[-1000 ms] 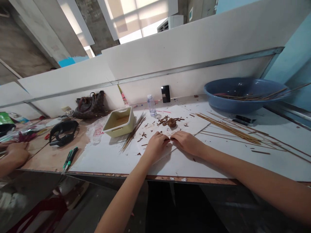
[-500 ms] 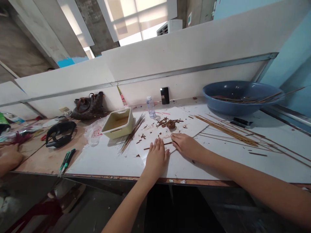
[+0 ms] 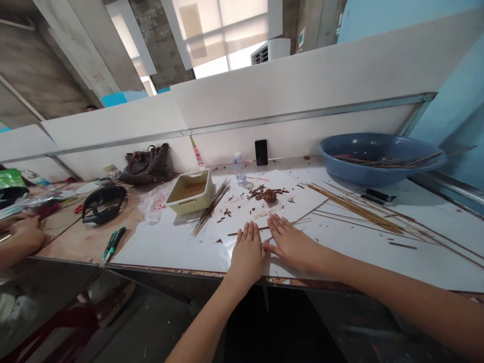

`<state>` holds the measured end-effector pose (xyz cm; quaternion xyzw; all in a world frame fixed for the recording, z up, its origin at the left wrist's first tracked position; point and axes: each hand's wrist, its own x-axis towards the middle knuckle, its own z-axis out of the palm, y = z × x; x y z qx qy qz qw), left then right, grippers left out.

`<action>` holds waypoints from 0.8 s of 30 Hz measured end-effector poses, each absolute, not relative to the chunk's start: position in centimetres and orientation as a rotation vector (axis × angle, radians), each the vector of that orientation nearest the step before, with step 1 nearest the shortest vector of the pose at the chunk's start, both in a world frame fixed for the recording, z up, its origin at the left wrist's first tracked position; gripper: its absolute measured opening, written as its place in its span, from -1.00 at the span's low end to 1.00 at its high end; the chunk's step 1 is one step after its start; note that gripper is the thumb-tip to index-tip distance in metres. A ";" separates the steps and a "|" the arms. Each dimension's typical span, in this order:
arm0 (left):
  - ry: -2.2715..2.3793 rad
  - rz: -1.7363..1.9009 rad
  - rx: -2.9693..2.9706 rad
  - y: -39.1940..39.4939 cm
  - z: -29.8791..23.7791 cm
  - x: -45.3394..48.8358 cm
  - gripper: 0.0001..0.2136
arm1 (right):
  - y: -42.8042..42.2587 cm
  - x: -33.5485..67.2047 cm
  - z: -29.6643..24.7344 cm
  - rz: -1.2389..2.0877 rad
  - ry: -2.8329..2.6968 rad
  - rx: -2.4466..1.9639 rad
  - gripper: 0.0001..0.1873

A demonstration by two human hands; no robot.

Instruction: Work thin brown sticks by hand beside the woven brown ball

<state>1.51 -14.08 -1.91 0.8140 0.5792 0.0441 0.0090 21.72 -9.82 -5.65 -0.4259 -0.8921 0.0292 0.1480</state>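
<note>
A thin brown stick (image 3: 249,231) lies across the near end of the paper sheet (image 3: 234,217), right at my fingertips; I can't tell whether they touch it. Farther in on the sheet sit a brown lump (image 3: 269,196) and scattered chips (image 3: 260,191). The sheet rests on the white tabletop (image 3: 170,247), near its front edge. Toward the right back corner stands a blue basin (image 3: 378,146) holding sticks, with a long bundle (image 3: 355,212) before it. A yellow tray (image 3: 188,199) sits left of the sheet. My left hand (image 3: 247,254) and right hand (image 3: 291,247) lie flat and open, fingers spread, holding nothing. A co-worker's hand (image 3: 26,234) rests at the far left.
</note>
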 end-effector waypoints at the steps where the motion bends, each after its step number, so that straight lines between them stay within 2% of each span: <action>1: 1.822 0.127 2.514 -13.5 -1.5 1.7 -0.40 | -9.1 21.6 -5.3 0.106 -2.571 -1.230 0.02; 5: 1.870 0.121 2.463 -12.7 -0.6 2.1 -0.40 | -7.9 21.4 -4.4 0.151 -2.586 -1.217 0.05; 10: 1.851 0.166 2.515 -15.5 -2.0 1.4 -0.40 | -10.9 22.2 -5.9 0.092 -2.584 -1.189 0.08; 19: 1.919 0.105 2.435 -13.1 -0.5 1.9 -0.40 | -7.9 21.4 -4.5 0.097 -2.622 -1.245 -0.01; 24: 1.895 0.189 2.495 -15.4 -1.9 1.6 -0.40 | -10.2 22.2 -6.0 0.024 -2.596 -1.146 0.01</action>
